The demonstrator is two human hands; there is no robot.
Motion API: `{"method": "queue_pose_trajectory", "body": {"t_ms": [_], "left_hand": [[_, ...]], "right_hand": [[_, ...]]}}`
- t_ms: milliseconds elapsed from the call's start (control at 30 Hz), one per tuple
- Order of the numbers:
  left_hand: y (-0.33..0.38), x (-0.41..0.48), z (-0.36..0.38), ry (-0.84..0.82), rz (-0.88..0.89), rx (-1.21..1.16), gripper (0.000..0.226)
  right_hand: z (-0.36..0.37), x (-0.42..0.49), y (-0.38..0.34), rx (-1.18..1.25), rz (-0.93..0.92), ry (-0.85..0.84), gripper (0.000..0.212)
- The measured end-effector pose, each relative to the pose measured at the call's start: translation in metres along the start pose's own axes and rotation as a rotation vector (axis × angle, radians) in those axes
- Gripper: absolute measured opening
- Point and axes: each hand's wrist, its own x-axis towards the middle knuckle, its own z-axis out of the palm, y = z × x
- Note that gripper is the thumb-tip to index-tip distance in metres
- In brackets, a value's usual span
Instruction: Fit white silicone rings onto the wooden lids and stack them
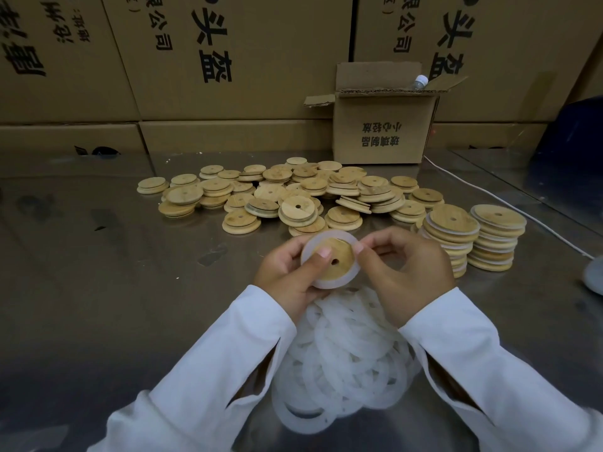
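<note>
Stacked cartons (228, 60): big brown boxes with black print form a wall along the far edge of the desk.
Desk (98, 256): a dull metal surface that carries everything else.
Small carton (381, 132): stands at the back right with its flaps open; a bottle cap (421, 80) shows above its rim.
Loose lids (277, 194): a wide heap of round wooden discs, each with a centre hole, spread across the middle of the desk beyond the hands.
Ring pile (342, 353): a tangle of white silicone rings lying between the two white sleeves, close to the person.
Finished stacks (452, 236): two columns of lids with white bands between the layers stand side by side, right of the hands.
Left hand (287, 275): fingers curled behind the held lid, thumb pressed on its face beside the hole.
Right hand (408, 265): thumb and forefinger pinch the ring at the lid's upper right edge; the other fingers are curled.
Held lid (345, 256): raised above the ring pile, face tilted toward the camera, gripped between both hands.
Ring on lid (328, 284): a white band running round the held lid's rim.
</note>
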Motion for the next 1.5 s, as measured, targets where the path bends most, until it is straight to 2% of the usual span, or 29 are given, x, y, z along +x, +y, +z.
{"method": "queue_pose_trajectory", "body": {"t_ms": [267,500,700,1000,1200,1400,1500], "left_hand": [[0.004,0.003,-0.005,-0.003,0.048,0.023,0.027],[0.012,0.001,-0.004,-0.009,0.049,-0.025,0.030],[0.012,0.000,0.001,0.029,-0.008,-0.137,0.047],[0.006,-0.003,0.005,0.085,0.022,-0.084,0.034],[0.006,-0.002,0.005,0.089,0.048,-0.140,0.023],[0.002,-0.001,0.000,-0.007,-0.025,-0.052,0.034],[0.001,-0.001,-0.002,-0.004,0.006,0.043,0.028]], "right_hand": [[-0.005,0.006,-0.004,0.201,0.111,-0.117,0.012],[-0.010,0.006,-0.008,0.208,0.101,-0.152,0.014],[-0.006,0.004,-0.009,0.243,0.113,-0.137,0.014],[0.000,0.000,-0.006,0.159,0.125,0.001,0.006],[0.006,-0.005,-0.006,0.087,0.092,0.093,0.009],[0.004,-0.003,-0.003,0.020,-0.017,0.057,0.014],[0.004,-0.004,-0.003,-0.013,-0.089,0.036,0.012]]}}
